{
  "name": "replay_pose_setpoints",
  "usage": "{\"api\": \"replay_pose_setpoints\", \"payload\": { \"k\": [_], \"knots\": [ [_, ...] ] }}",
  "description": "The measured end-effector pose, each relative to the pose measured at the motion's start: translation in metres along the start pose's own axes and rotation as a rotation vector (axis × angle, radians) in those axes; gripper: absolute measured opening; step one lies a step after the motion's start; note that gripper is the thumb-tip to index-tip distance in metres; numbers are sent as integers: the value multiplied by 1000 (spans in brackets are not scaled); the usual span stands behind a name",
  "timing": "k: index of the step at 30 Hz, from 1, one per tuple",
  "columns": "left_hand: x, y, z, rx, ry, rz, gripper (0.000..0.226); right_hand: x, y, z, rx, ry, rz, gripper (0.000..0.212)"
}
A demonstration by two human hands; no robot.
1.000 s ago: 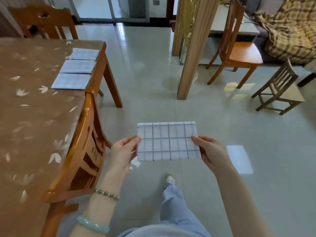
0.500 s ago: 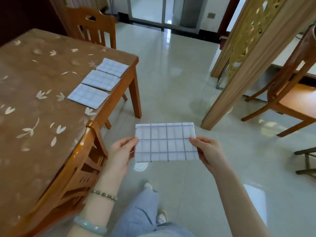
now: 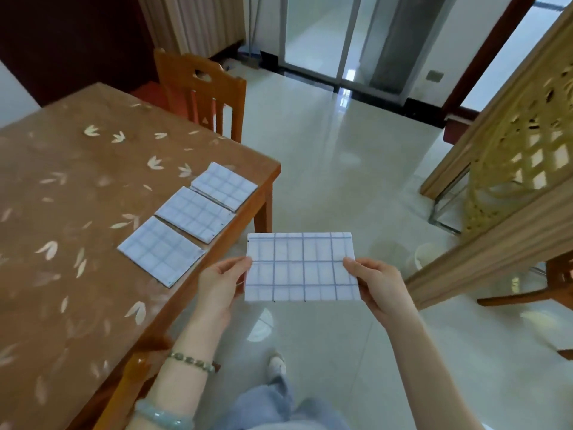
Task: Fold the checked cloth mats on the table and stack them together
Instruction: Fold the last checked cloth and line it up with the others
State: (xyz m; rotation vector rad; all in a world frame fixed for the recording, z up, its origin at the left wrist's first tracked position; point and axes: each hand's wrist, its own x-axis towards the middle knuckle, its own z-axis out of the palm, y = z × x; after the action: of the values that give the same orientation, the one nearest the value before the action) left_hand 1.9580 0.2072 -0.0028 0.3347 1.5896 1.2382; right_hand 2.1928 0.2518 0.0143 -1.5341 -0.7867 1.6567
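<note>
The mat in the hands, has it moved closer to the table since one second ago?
Yes. The held mat now hangs just off the table corner, near the three folded mats; earlier it was farther back, beside the chair.

Leaving open floor (image 3: 325, 156) toward twelve o'clock; crowding ten o'clock with table (image 3: 62, 212) (three folded mats (image 3: 192, 212) lining its edge).

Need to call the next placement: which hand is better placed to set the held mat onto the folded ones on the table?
Probably left. The left hand grips the held mat on the edge facing the table, nearest the three folded mats. The right hand holds the far edge, out over the floor.
</note>
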Motion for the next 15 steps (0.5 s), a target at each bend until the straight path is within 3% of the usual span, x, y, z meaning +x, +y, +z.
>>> {"api": "replay_pose_setpoints", "payload": {
  "k": [15],
  "knots": [
    [161, 81, 38, -108, 98, -40, 9, 188, -96, 85, -108, -126, 33, 9]
  ]
}}
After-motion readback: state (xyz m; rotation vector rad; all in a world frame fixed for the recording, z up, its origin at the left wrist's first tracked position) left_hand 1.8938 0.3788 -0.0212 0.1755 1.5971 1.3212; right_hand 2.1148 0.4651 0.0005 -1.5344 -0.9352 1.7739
